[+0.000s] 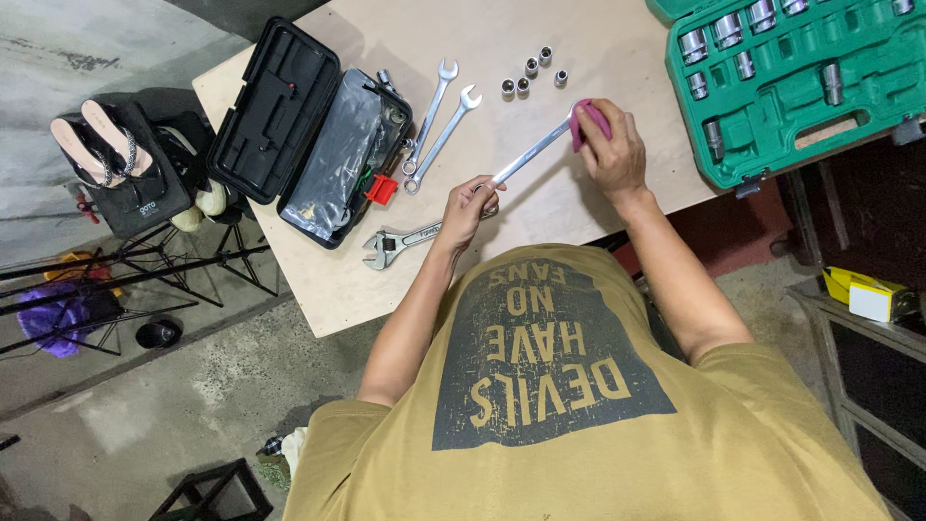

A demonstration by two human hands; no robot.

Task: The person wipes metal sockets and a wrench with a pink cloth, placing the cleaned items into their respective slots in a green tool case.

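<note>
- The left hand [468,207] closes its grip on the lower end of a long shiny wrench [526,156], lifted a little above the pale wooden tabletop [598,48].
- The right hand [612,150] presses a pink cloth [588,121] around the upper end of this wrench, fingers closed on it.
- An adjustable wrench [400,241] lies just beside the left hand.
- 2 more wrenches [439,121] lie side by side near an open black case [289,116].
- 5 small sockets [531,72] stand behind the hands.
- A green socket case [801,77] sits open at the far corner.
</note>
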